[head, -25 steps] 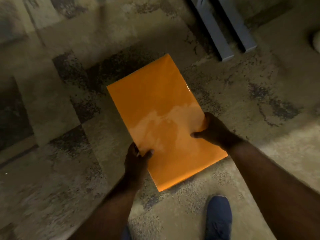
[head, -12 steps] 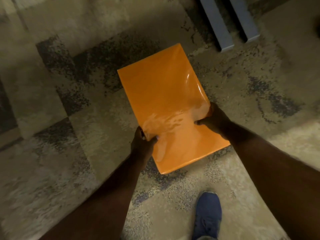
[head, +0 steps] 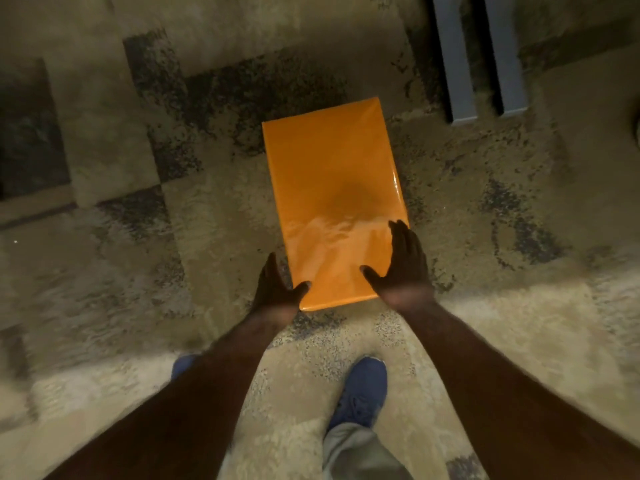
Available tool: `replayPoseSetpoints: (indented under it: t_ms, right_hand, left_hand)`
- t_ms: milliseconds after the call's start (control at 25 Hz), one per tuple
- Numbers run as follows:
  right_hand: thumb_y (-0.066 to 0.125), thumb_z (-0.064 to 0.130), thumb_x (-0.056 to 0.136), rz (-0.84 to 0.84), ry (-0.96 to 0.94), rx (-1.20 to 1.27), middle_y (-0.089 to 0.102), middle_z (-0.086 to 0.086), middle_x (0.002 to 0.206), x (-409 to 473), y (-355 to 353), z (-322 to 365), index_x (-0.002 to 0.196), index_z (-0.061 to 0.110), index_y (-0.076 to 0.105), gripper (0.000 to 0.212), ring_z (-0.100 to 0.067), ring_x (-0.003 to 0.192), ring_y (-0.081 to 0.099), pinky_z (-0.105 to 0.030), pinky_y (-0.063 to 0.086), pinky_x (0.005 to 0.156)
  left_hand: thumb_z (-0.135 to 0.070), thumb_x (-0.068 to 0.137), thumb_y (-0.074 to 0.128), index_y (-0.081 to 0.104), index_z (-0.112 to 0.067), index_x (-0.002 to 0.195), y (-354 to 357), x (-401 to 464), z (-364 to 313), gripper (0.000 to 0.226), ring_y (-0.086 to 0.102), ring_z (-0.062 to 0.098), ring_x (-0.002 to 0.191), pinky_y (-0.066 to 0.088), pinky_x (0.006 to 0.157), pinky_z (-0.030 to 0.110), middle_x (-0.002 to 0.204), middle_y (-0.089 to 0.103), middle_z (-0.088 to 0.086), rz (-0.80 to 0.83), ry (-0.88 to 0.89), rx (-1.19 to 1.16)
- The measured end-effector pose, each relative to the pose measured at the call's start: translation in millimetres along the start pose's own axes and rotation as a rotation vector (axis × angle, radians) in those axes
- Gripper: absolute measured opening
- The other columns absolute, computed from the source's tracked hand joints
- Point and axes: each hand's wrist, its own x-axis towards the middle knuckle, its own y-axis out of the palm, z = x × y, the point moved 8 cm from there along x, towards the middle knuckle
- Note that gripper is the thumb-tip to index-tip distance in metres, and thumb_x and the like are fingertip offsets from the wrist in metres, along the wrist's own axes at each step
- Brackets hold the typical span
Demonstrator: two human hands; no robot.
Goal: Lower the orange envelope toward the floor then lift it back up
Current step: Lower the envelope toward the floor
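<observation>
The glossy orange envelope (head: 329,174) lies flat and low over the patterned carpet, long side pointing away from me; I cannot tell whether it touches the floor. My left hand (head: 275,289) grips its near left corner, thumb on top and fingers along the left edge. My right hand (head: 403,265) holds the near right edge, thumb spread over the top face and fingers stretched along the side. Both arms reach down and forward.
Two grey metal bars (head: 457,64) stand on the carpet at the far right, just beyond the envelope. My blue shoes (head: 360,389) are planted right behind it. Beige and dark mottled carpet (head: 207,220) surrounds everything.
The envelope has gone down toward the floor and turned straighter, away from me. Both hands slid to its near end and my arms are extended further down.
</observation>
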Motion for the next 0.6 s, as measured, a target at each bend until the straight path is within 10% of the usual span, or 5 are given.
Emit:
replayPoseSetpoints:
  t_ms: [600]
  right_hand:
    - [0.057,0.044,0.088,0.236,-0.250,-0.361,-0.013,-0.002,0.164,-69,-77,95,0.154,0.022,0.000,0.091,-0.025,0.151,-0.006,-0.049,0.010,0.121]
  left_hand:
    - [-0.040,0.089,0.060,-0.001,-0.027,0.157,-88,-119,-76,0.092,0.026,0.029,0.149,0.040,0.110,0.043,0.167,-0.006,0.005,0.051,0.477,0.398]
